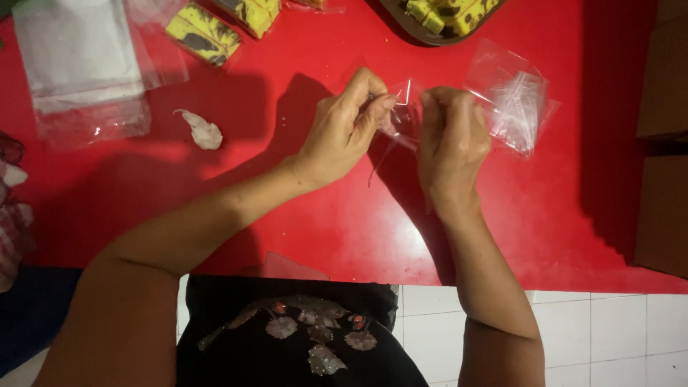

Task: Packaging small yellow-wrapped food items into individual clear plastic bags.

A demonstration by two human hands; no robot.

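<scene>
Clear plastic bag (401,118), small and crumpled, sits just above the middle of the frame, pinched between both hands a little above the red bench (344,229). Left hand (344,132) is nearly closed, thumb and forefinger pressed on the bag's left edge; right hand (451,140) is curled into a loose fist, fingertips gripping its right edge. To do this well, I judge the fingertips should rub the two layers apart at the mouth with light, opposed pulls, not a hard tug that would tear the film. Its long axis seems to run from upper right to lower left, a thin tail hanging down toward the bench; which end is the mouth I cannot tell. Farther up, right of the hands, lies a stack of clear bags (512,104); at upper left, wrapped yellow-and-brown cake slices (204,34); at top, a tray of cake (444,21).
</scene>
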